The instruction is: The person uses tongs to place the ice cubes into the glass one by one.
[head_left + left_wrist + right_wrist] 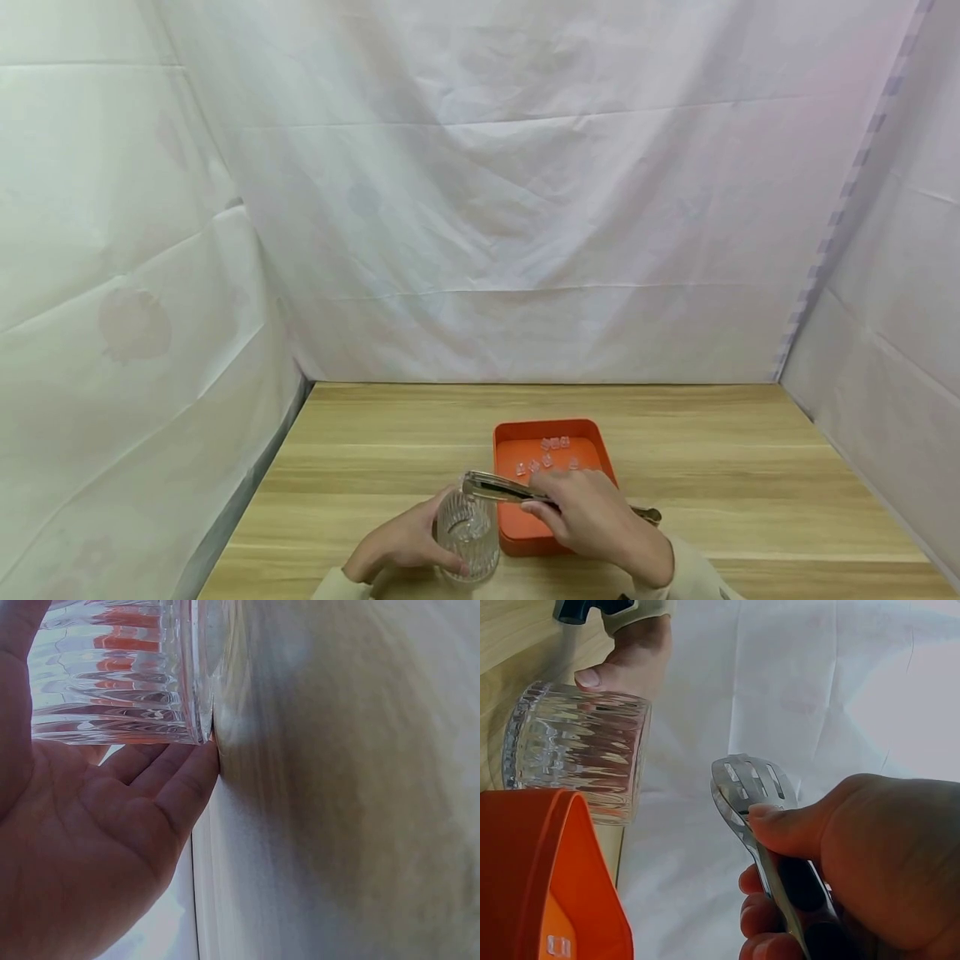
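A clear ribbed glass stands upright on the table, left of an orange tray. My left hand holds it from the left, thumb on the near side; the left wrist view shows fingers reaching round near the base of the glass. In my right hand is a pair of metal tongs with slotted ends and dark grips. The tips of the tongs are over the rim of the glass. Whether they pinch anything, I cannot tell.
Several small clear cubes lie in the tray, mostly toward its far side. Under everything is a wood-grain table. White cloth hangs behind and along both sides.
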A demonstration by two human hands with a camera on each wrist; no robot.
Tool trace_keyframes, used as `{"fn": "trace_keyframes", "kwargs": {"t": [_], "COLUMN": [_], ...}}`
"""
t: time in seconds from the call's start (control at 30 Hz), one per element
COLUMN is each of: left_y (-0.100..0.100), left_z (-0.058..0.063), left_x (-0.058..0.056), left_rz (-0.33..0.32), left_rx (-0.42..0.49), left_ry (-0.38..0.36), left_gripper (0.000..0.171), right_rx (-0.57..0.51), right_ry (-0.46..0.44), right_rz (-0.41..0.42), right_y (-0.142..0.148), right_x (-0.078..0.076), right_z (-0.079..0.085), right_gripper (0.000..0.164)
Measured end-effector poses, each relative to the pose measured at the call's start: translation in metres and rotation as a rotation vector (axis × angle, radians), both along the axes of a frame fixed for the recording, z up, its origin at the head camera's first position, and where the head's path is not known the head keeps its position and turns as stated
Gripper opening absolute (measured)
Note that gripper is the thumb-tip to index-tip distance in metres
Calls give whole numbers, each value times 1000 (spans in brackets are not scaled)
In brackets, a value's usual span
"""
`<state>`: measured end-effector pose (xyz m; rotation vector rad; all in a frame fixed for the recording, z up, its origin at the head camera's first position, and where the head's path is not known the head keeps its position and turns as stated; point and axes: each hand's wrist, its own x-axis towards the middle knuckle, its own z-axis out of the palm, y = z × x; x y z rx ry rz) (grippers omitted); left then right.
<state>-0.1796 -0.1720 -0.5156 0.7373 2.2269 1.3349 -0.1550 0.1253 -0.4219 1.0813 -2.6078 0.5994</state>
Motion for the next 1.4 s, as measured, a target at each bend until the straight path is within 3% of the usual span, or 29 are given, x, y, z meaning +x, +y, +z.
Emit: {"fn": "trace_keyframes", "kwargs": {"t": [0.93, 1.4], "left_y": [-1, -1], "left_z": [-1, -2], "left_x": [1, 0], "left_rz": [-10, -20], "left_rx": [-17, -8], "left_ry": [46, 47], "left_gripper": [97, 88], "right_rx": [21, 2], "right_ry": [-92, -32], "right_rz": [13, 36], "right_y": [-2, -3], "right_x": [3, 4], "right_z": [-5, -8], "right_gripper": [31, 32]}}
